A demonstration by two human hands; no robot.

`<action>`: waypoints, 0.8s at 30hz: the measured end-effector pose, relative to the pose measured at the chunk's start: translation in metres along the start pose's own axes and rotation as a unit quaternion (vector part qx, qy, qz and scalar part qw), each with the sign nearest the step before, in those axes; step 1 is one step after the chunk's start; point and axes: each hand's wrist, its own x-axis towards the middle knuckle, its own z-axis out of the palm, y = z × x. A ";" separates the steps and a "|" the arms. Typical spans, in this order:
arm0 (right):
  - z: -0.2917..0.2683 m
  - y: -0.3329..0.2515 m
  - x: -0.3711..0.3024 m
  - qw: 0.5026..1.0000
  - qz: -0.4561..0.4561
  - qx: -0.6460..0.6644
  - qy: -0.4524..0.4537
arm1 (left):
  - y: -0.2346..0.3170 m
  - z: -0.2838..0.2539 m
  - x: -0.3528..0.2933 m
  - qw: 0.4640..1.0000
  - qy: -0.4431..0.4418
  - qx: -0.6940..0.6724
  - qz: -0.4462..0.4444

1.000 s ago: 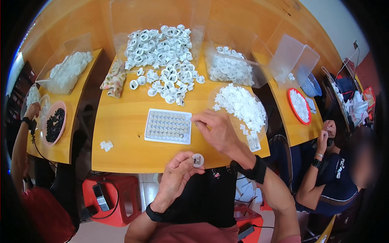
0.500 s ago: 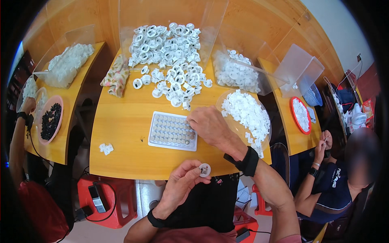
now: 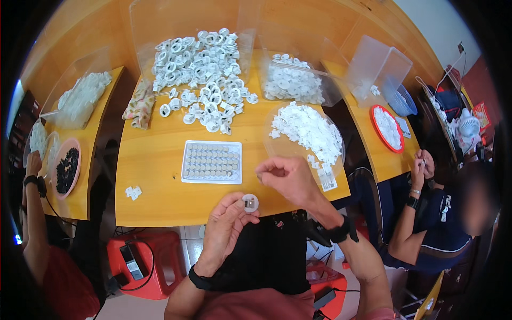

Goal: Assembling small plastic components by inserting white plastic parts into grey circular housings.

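My left hand (image 3: 225, 226) holds a round white plastic housing (image 3: 250, 202) between thumb and fingers, just off the table's front edge. A small metal contact shows in the housing's open face. My right hand (image 3: 288, 178) is closed in a pinch over the table, right of the white tray. At its fingertips is a small greyish button cell (image 3: 260, 175), mostly hidden by the fingers. The white plastic tray (image 3: 212, 180) holds rows of silvery button cells (image 3: 212, 161) and lies flat on the wooden table (image 3: 149, 186).
Behind the tray lies a heap of white round housings (image 3: 197, 64), partly in a clear bin. At right, a round clear tray (image 3: 272, 140) holds small white pieces. A few white pieces (image 3: 133, 192) lie at left. Co-workers sit at tables on both sides.
My right hand has drawn back from the tray's right edge toward me, its fingers pinched. My left hand still holds the housing. The whole view has shifted, moving the table contents leftward in the picture.
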 end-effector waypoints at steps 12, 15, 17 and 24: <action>0.024 0.005 -0.054 0.971 -0.203 -0.098 0.083 | -0.005 0.000 0.000 0.999 -0.007 0.029 0.016; 0.025 0.006 -0.055 0.941 -0.279 -0.157 0.108 | -0.006 -0.002 0.000 0.999 -0.012 0.031 0.022; 0.026 0.009 -0.053 0.906 -0.355 -0.203 0.107 | -0.007 -0.003 0.000 0.999 -0.010 0.030 0.025; 0.024 0.006 -0.057 0.884 -0.387 -0.252 0.075 | -0.010 0.000 -0.001 0.999 0.015 0.015 0.032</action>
